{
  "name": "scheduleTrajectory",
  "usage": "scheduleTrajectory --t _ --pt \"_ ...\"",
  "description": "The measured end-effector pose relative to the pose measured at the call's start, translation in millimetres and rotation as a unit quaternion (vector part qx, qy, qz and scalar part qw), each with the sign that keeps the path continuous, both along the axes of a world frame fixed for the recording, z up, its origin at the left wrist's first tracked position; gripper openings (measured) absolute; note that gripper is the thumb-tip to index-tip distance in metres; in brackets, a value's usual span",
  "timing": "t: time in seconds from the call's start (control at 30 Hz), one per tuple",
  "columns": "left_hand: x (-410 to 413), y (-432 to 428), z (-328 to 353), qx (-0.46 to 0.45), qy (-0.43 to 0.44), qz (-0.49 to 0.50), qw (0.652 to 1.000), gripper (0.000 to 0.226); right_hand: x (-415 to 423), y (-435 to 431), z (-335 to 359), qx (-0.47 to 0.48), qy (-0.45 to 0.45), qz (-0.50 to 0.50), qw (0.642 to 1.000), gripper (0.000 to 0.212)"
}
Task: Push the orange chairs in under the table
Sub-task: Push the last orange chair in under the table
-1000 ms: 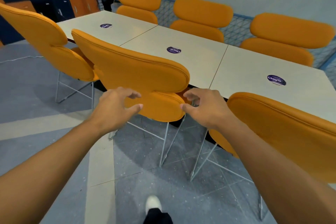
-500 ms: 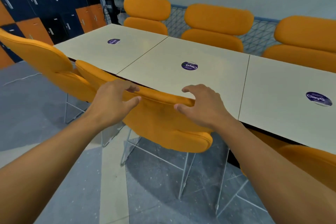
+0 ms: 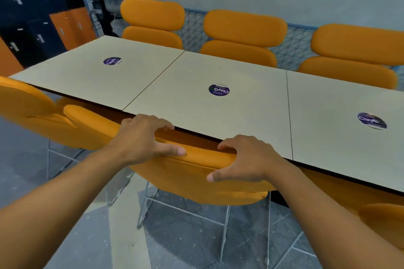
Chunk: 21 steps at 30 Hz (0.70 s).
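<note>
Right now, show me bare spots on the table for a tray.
The table is bare between the left sticker and middle sticker, and between that and the right sticker. Crowded: the near edge, where the left hand and right hand grip the chair.

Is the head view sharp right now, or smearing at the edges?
Head view: the left hand and right hand on the chair back are sharp; the left chair and the right sticker smear; even light, no glare on the table.
</note>
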<state>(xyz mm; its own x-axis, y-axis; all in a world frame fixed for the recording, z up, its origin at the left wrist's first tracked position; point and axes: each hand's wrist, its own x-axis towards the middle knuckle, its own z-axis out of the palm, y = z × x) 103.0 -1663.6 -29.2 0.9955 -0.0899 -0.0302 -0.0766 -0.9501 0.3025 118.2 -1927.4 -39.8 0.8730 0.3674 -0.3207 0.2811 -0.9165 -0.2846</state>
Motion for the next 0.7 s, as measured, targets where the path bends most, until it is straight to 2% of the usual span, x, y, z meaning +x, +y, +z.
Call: scheduleTrajectory --t 0.3,0.43,0.57,0.7 --pt "28.6 41.7 -12.8 -0.047 0.058 -0.128 0.989 0.100 -23.4 11.8 5.0 -0.026 -0.073 -0.130 0.988 0.094" --pt "28.3 62.0 -16.3 0.032 0.043 -0.176 0.983 0.095 -31.7 14.0 -3.0 -0.062 -0.114 -0.185 0.974 0.099" --pt "27.6 77.0 -27.6 0.147 -0.030 -0.178 0.973 0.094 -32.3 16.3 -3.5 -0.073 -0.115 -0.210 0.968 0.102" --pt "27.7 79.1 -32.7 0.172 -0.087 -0.170 0.967 0.096 -35.2 19.5 -2.6 -0.074 -0.128 -0.216 0.965 0.103"
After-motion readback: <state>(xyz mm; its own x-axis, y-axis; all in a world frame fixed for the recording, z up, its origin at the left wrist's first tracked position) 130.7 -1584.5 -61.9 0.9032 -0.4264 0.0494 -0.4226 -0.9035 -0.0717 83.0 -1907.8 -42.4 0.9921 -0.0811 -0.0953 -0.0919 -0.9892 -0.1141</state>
